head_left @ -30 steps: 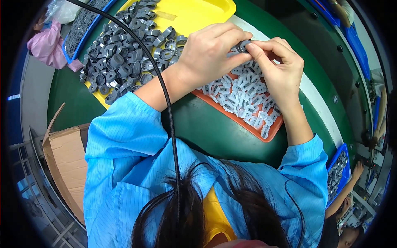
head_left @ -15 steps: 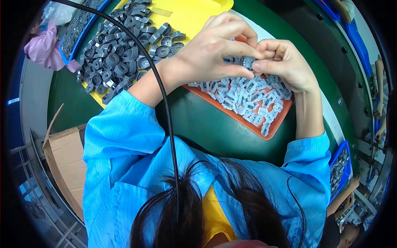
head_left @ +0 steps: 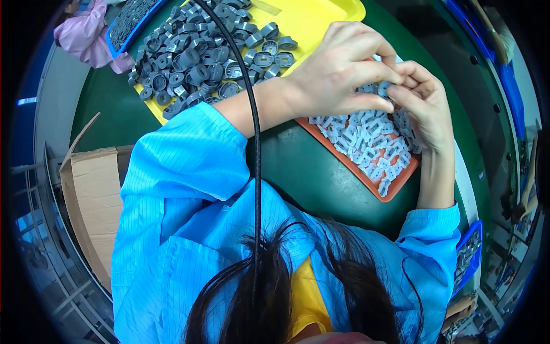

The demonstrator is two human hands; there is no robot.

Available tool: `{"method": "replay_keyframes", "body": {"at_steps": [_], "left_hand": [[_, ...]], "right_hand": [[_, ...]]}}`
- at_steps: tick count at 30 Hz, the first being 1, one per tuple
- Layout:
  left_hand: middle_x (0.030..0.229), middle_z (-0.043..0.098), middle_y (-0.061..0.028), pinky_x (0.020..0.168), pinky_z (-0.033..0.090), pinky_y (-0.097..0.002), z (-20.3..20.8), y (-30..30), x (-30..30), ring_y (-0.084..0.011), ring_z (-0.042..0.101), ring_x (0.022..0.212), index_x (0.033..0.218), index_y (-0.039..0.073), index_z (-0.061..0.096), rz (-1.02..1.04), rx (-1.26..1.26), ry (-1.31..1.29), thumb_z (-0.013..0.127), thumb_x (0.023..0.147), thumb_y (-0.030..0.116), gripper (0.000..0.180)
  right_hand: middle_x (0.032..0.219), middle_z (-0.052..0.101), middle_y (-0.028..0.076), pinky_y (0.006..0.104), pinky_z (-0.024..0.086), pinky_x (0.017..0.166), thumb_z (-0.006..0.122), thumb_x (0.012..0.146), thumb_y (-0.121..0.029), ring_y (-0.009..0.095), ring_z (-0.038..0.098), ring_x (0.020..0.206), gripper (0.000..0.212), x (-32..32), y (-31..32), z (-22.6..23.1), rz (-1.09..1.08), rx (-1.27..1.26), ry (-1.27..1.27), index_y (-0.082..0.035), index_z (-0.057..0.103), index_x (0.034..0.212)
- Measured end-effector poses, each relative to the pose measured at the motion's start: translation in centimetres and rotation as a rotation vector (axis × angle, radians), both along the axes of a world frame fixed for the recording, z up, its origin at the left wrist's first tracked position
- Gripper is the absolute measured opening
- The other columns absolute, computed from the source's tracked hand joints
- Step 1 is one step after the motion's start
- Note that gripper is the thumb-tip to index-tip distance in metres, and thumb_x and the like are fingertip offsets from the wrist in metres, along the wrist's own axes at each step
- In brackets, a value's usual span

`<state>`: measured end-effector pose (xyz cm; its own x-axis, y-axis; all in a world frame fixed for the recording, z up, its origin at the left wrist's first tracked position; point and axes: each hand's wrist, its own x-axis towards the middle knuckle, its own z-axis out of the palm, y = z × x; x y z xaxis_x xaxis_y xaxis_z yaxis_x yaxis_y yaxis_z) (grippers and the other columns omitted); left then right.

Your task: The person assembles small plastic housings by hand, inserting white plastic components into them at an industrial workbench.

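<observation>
Above the orange tray (head_left: 356,164), my hands are together at a small grey-blue plastic part (head_left: 384,88). My right hand (head_left: 425,106) pinches its end between thumb and fingers. My left hand (head_left: 344,71) curls round it from the other side, thumb below and fingers above, covering much of it. Small translucent white plastic pieces (head_left: 366,140) fill the tray beneath. To the left, a heap of grey oval plastic housings (head_left: 197,63) lies on a yellow tray (head_left: 309,14), with several lying apart near my left wrist.
A black cable (head_left: 256,143) hangs across the view over my left forearm. An open cardboard box (head_left: 94,195) stands at the left. Blue bins of grey parts sit at the far left (head_left: 132,23) and lower right (head_left: 468,252). Someone's pink sleeve (head_left: 86,34) shows at the upper left.
The whole view has shifted, with the trays and my hands now further right in the picture. My hands remain together on the part, which shows less between the fingers.
</observation>
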<state>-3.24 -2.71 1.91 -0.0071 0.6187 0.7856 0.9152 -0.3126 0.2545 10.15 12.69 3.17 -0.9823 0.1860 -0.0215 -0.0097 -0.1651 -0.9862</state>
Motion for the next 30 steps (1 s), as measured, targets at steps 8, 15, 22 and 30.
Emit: {"method": "replay_keyframes", "body": {"at_steps": [8, 15, 22, 30], "left_hand": [[0.104, 0.057, -0.0044, 0.088, 0.039, -0.0372, 0.5, 0.2, 0.5, -0.0241, 0.053, 0.101, 0.107, 0.014, 0.063, 0.001, -0.089, -0.009, 0.076, 0.072, 0.030, 0.041], [0.100, 0.065, -0.0159, 0.080, 0.051, -0.0402, 2.8, -5.5, -5.4, -0.0331, 0.063, 0.093, 0.124, 0.006, 0.050, 0.664, -0.616, 0.102, 0.059, 0.088, 0.024, 0.041], [0.096, 0.065, -0.0145, 0.085, 0.046, -0.0385, -1.0, -8.5, -8.2, -0.0291, 0.059, 0.097, 0.111, 0.005, 0.063, 0.632, -0.507, 0.256, 0.061, 0.086, 0.015, 0.027], [0.099, 0.060, -0.0070, 0.071, 0.050, -0.0216, 3.8, -1.1, -3.4, -0.0121, 0.060, 0.081, 0.119, -0.001, 0.050, 0.130, -0.628, -1.010, 0.052, 0.096, 0.014, 0.027]], "right_hand": [[0.089, 0.064, 0.004, 0.0191, 0.046, 0.064, 0.063, 0.076, -0.003, 0.007, 0.056, 0.070, 0.020, -0.4, 1.0, -1.3, 0.117, -0.289, -0.001, -0.002, 0.058, 0.095], [0.089, 0.063, 0.003, 0.0210, 0.043, 0.068, 0.069, 0.079, -0.014, 0.008, 0.055, 0.075, 0.022, 1.2, 10.2, -4.8, -0.702, 0.582, -0.272, -0.004, 0.063, 0.099], [0.089, 0.067, 0.005, 0.0284, 0.048, 0.079, 0.069, 0.077, -0.021, 0.014, 0.062, 0.086, 0.036, 0.6, 9.8, -4.7, -0.855, 1.097, -0.192, -0.004, 0.065, 0.108], [0.079, 0.066, 0.012, 0.0307, 0.049, 0.067, 0.063, 0.081, -0.014, 0.021, 0.062, 0.072, 0.015, -0.4, -0.5, -0.3, -0.259, 1.045, 0.028, 0.000, 0.067, 0.084]]}}
